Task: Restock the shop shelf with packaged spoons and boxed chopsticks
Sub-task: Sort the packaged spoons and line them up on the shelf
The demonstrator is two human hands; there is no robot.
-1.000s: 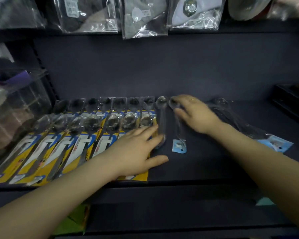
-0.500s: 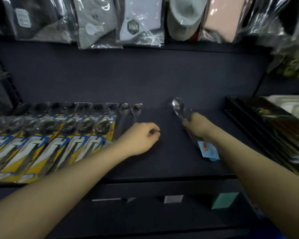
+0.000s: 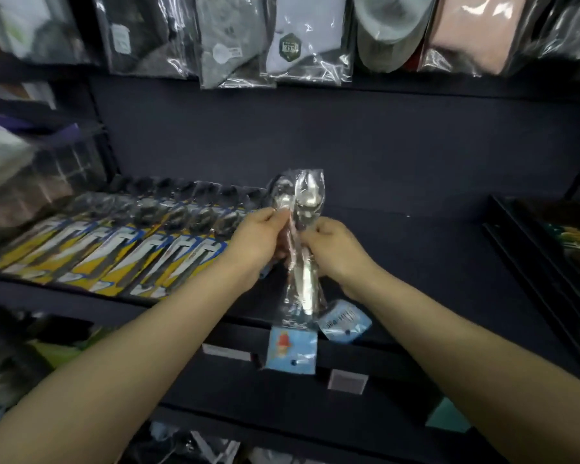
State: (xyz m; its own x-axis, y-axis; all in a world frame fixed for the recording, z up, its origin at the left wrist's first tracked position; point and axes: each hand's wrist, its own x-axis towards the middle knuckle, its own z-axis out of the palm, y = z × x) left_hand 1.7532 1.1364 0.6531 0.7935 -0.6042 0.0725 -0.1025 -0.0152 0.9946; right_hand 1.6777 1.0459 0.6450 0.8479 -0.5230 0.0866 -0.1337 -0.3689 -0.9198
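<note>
Item one, centre of the frame: I am seeing both hands holding clear-wrapped spoons upright above the dark shelf. My left hand is pinching one packaged spoon near the neck, fingers curled round the wrap; most of that pack is lying hidden behind the hand, so I cannot tell where its lower end sits. My right hand is gripping a second packaged spoon just beside the first, the two bowls touching or nearly so at the top. A blue header card is hanging at the bottom of this pack, below the shelf edge, and another blue card is showing just to its right; whose pack it belongs to I cannot tell. Item two, centre left: a row of yellow-and-blue carded spoons is lying side by side on the shelf, running toward the left edge. Item three, top: bagged socks are hanging in a line. Item four, right edge: dark flat boxes are sitting stacked, their print blurred.
</note>
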